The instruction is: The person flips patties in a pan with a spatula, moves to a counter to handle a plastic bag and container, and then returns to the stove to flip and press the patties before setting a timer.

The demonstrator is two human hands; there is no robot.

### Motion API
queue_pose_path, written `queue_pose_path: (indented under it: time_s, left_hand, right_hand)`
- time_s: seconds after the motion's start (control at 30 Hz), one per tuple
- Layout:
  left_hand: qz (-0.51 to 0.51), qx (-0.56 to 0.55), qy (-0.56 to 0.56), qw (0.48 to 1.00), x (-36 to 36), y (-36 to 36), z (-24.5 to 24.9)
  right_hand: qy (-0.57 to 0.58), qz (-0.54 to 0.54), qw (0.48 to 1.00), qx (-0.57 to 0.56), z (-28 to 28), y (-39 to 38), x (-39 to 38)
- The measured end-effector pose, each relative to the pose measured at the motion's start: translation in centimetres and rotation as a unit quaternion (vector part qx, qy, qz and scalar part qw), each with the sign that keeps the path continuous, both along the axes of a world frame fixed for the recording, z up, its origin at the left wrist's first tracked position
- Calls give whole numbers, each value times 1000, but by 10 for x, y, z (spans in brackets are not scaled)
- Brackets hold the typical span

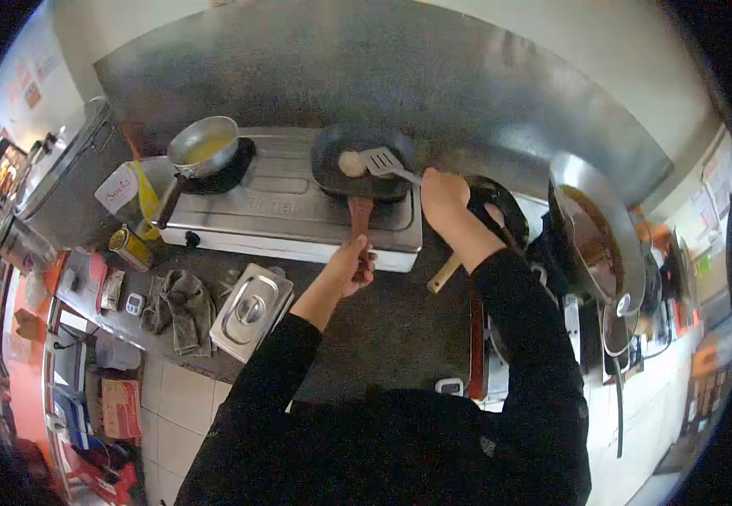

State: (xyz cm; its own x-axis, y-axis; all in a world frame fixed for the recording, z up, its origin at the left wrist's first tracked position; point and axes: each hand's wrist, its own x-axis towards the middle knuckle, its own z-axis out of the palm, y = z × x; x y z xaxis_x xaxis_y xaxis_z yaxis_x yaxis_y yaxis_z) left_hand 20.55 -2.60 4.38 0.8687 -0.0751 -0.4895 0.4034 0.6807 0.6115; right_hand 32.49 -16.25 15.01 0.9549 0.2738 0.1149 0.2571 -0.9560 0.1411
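My left hand is closed round the reddish-brown handle of a dark square pan, which sits on the right side of a silver two-burner gas stove. My right hand grips a slotted spatula, its head inside the pan. Against the spatula's left edge lies a small pale round piece of food. Part of another pale bit shows just under the spatula's head, too covered to make out.
A small pot with yellow liquid stands on the left burner. Right of the stove are another black pan and a large metal pot with brown liquid. A lidded steel container and a grey cloth lie on the counter.
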Motion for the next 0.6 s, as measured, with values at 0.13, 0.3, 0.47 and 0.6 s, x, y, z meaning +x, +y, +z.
queue_pose_path:
  time_s: [0.13, 0.3, 0.47, 0.6]
  left_hand:
    - [-5, -25, -13, 1000, 2, 1, -6]
    - [5, -28, 12, 1000, -1, 0, 1]
    - [14, -33, 12, 999, -1, -1, -7]
    - [15, -31, 2, 999, -2, -1, -3]
  right_hand:
    - [-20, 19, 999, 40, 5, 27, -13]
    - [54, 41, 997, -27, 1, 47, -6]
    - [74, 62, 993, -69, -15, 36, 16]
    - [88, 57, 993, -62, -18, 36, 17]
